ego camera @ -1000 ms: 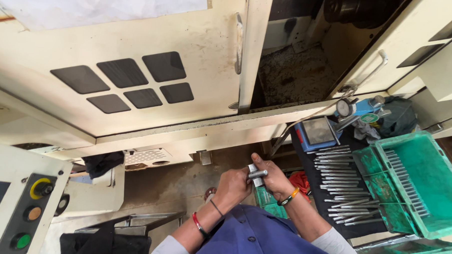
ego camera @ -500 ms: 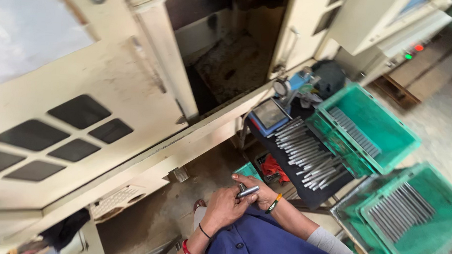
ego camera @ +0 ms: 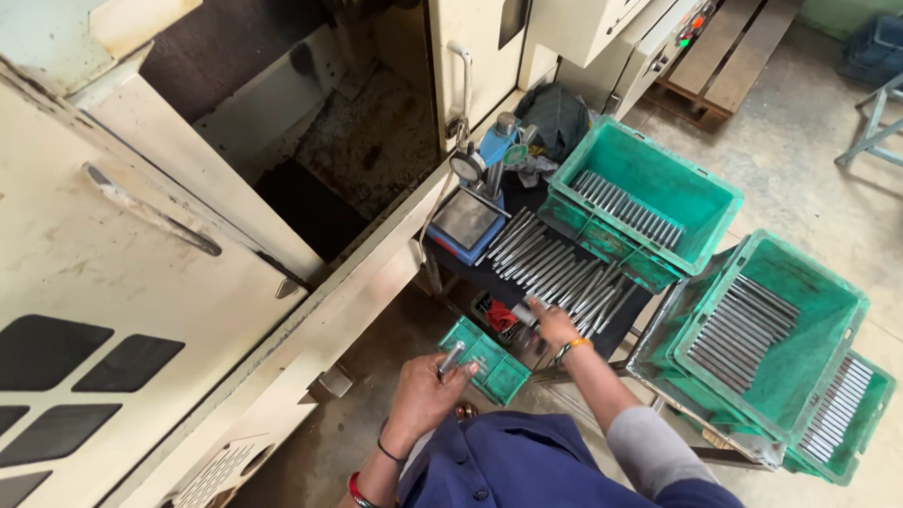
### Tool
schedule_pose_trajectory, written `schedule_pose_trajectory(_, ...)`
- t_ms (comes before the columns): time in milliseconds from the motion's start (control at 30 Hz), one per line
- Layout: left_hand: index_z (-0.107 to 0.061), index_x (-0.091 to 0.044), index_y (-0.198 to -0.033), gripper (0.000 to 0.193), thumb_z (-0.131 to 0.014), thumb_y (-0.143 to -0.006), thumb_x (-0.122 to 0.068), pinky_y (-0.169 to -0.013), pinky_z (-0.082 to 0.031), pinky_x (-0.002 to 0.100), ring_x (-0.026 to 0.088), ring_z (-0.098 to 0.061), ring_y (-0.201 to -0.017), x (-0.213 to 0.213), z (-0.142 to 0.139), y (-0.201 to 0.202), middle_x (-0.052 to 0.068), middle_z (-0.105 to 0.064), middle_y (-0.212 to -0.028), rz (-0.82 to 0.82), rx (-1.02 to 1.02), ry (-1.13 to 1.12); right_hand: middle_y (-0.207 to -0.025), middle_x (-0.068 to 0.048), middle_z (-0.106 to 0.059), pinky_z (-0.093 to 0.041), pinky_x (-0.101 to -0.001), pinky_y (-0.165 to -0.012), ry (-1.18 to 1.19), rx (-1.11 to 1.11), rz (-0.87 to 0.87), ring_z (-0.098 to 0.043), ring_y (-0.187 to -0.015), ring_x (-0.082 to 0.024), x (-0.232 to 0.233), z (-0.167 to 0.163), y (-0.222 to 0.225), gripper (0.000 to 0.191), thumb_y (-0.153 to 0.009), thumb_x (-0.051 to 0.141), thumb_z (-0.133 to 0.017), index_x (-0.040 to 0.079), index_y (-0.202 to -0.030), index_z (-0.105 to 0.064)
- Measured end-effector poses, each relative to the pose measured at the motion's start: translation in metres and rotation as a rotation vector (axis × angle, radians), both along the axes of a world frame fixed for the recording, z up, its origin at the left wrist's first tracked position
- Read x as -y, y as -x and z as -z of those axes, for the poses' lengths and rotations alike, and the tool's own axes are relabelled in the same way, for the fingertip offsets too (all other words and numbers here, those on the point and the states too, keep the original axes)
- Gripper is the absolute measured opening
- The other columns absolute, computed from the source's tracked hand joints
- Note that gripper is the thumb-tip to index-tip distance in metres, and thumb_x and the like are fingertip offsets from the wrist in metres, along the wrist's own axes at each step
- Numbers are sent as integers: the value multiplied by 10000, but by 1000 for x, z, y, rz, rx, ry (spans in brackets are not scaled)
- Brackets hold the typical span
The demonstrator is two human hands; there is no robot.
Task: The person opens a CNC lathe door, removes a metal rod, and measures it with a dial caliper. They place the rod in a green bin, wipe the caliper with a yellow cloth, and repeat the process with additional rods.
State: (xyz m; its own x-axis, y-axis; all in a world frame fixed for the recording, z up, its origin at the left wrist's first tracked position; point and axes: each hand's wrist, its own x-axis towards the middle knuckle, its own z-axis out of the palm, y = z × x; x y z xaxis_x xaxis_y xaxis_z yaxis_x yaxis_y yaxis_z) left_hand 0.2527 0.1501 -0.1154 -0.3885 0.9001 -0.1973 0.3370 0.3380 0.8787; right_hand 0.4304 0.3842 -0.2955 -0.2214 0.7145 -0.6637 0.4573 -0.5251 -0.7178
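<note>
The left hand [ego camera: 429,385] is wrapped around a short metal rod [ego camera: 451,360], fingers closed on it, with the rod's top end poking up out of the fist. It sits just over the near end of a small green tray [ego camera: 495,364] down low in front of the machine [ego camera: 171,274].

The right hand [ego camera: 552,323] is stretched out to the near edge of a dark little table [ego camera: 491,275], fingers pinched narrow around the end of another rod [ego camera: 525,314]; can't really tell how firm the grip is, since the fingers cover most of it. There's something red [ego camera: 501,316] just beside that hand, under the table edge.

On the table top, a whole row of loose metal rods [ego camera: 556,268] lies side by side, running from the left end to the right edge. At the far left corner stands a blue dial gauge stand [ego camera: 470,220], with a dark cloth bundle [ego camera: 554,117] behind it.

Off the table's right edge there are three green crates: one [ego camera: 663,206] touching the table's far side, a second [ego camera: 769,335] nearer, stacked over a third [ego camera: 846,418], all with rods lined up in the bottom.
</note>
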Motion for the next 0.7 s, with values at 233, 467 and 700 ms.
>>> schedule_pose_trajectory(233,-466,-45,-643,467,-779,-870,-305,-470,-469,343,122,-560,-436,-1,9,6,14,-490,-485,-49,153,88,-819,-126,-650,-429,-404,-449,-1,-82,360,-616,-588,-251,-82,-27,16,443,-1000,401,-640,-21,-1135,-632)
schedule_pose_trajectory(467,-608,-69,-1210,337,-660,-878,-92,-688,-515,285,129,-621,-827,-17,94,38,-1,-616,-891,-113,597,-20,-1037,-287,-728,-574,-480,-713,-265,314,275,-713,-853,-390,-118,-31,15,340,-983,194,-582,-111,-1046,-718)
schedule_pose_trajectory(700,-662,-27,-1199,403,-715,-800,-37,-878,-581,310,197,-729,-1002,-75,165,53,88,-726,-1050,-117,412,-112,-1226,-82,-710,-564,-380,-898,-189,-36,-159,-745,-965,-262,-42,-35,49,516,-925,408,-690,97,-1333,-636)
